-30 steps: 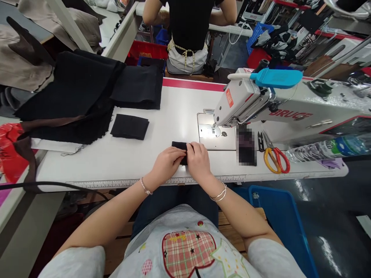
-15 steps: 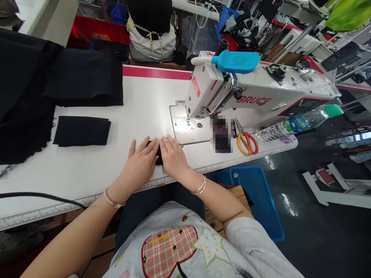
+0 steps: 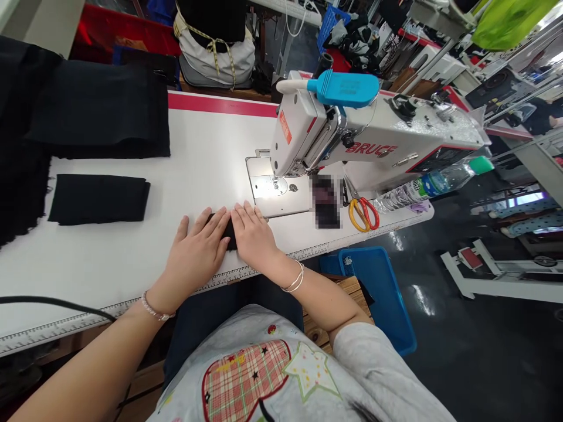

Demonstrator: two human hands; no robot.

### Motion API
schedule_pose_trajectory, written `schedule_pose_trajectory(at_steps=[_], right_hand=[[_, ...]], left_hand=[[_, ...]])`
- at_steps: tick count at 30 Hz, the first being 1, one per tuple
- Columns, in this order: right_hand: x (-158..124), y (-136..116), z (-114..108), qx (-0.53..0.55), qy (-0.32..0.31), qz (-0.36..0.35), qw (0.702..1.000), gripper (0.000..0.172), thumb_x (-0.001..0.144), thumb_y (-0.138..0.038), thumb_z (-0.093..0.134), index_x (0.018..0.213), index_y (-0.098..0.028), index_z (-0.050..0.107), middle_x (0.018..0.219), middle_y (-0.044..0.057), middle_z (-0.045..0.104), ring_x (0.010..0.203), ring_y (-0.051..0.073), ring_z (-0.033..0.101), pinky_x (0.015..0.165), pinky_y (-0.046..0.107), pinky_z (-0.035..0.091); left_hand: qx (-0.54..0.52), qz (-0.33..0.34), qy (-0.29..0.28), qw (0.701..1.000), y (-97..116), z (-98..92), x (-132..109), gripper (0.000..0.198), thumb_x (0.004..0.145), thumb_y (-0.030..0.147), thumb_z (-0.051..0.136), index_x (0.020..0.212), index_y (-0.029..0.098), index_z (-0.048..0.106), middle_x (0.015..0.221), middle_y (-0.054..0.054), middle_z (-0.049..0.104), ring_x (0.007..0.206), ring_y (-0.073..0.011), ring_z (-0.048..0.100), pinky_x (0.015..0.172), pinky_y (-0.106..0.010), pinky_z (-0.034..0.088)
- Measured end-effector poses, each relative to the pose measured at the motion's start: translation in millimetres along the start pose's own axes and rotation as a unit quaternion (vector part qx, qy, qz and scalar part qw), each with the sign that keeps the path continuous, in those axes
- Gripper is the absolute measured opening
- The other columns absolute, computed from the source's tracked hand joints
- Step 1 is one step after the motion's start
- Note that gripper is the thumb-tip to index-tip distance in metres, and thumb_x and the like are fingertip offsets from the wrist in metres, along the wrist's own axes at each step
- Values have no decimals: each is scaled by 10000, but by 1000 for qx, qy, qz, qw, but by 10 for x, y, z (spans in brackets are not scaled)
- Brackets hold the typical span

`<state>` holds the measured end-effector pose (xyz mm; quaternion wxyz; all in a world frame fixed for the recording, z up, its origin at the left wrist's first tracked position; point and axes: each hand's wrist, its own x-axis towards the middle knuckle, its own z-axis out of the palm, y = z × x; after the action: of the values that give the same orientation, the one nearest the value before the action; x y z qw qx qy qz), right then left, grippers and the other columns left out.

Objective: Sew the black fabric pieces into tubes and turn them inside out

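A small black fabric piece (image 3: pixel 227 231) lies on the white sewing table (image 3: pixel 211 138), just left of the needle plate, mostly covered by my hands. My left hand (image 3: pixel 194 255) lies flat with spread fingers, its fingertips on the fabric's left part. My right hand (image 3: pixel 253 234) presses down on the fabric's right part. The two hands nearly touch. A folded black fabric piece (image 3: pixel 99 199) lies farther left, and a larger black stack (image 3: pixel 99 111) lies beyond it.
A white BRUCE sewing machine (image 3: pixel 352 132) stands right of my hands, with red-handled scissors (image 3: pixel 363 214) and a water bottle (image 3: pixel 422 190) beyond it. A blurred object (image 3: pixel 325 202) lies by the machine. A blue tray (image 3: pixel 373 293) sits below the table edge. A co-worker (image 3: pixel 215 41) sits ahead.
My head has turned, shifting and tilting the whole scene. Since the oldest frame, my hands have gone from pinching the fabric to lying flat on it.
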<state>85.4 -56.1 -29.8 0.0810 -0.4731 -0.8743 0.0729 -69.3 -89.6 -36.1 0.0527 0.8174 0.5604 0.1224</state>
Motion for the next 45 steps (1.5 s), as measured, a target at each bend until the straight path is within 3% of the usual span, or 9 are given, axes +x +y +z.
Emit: schedule_pose_trajectory(at_steps=[5,8,11,15,18,23,30,37,45], right_hand=[[-40,49,67,2,28,-7,1000,473,951,-145,363,1396,-13,448,1493,163,433,1429,324,310,1182,492,271],[-89,117,99,15,36,-20,999,494,945,-160,375,1413,-12,429,1498,154,429,1428,317,315,1189,471,268],[-160,278,123,40,30,-42,998,500,960,-223,395,1412,-14,435,1496,158,431,1421,300,336,1189,445,288],[-294,591,83,72,1,-100,992,440,990,-240,369,1390,-105,494,1490,104,455,1413,248,370,1177,427,328],[-387,730,-6,69,3,-127,990,413,990,-187,359,1366,-164,528,1463,90,490,1416,228,373,1167,457,345],[-466,708,-111,29,30,-185,982,417,947,-58,365,1307,-98,571,1448,146,494,1437,254,333,1158,510,356],[-547,663,-125,-3,29,-244,969,383,971,-72,359,1271,-78,595,1344,168,589,1345,245,478,1112,490,441],[-568,456,-264,-68,21,-245,967,366,957,-68,376,1236,-32,611,1334,193,586,1328,277,493,1103,505,448],[-639,368,-189,-105,17,-245,964,379,970,-101,383,1289,-18,570,1377,207,538,1308,271,514,1094,436,462]], left_hand=[[4,4,-2,1000,-9,-5,-6,551,996,345,232,1508,153,299,1528,-76,386,1408,-390,318,1095,-662,227],[25,20,13,999,-69,-33,-4,523,999,342,265,1493,192,344,1509,-87,417,1412,-419,297,1091,-717,149],[33,100,12,994,-184,-26,25,477,984,232,301,1441,257,435,1489,-62,455,1439,-364,279,1128,-691,96],[23,212,-9,977,-290,59,91,467,929,119,356,1324,252,568,1424,-54,535,1336,-281,457,1151,-558,236],[-13,194,11,981,-235,83,127,393,897,135,427,1197,216,668,1315,-76,624,1199,-263,560,1072,-491,379],[-53,125,31,990,1,-39,123,338,922,292,461,1094,163,723,1187,-95,691,1114,-267,605,981,-445,471],[-27,83,32,996,173,-98,31,377,972,273,377,1125,147,699,1249,-101,663,1193,-304,586,989,-507,440],[-16,76,30,996,194,-123,0,428,974,346,360,1133,123,689,1207,-143,679,1209,-302,583,1000,-488,439],[-26,81,41,996,154,-10,-23,435,952,381,401,1174,116,666,1228,-144,668,1230,-318,570,1035,-507,431]])
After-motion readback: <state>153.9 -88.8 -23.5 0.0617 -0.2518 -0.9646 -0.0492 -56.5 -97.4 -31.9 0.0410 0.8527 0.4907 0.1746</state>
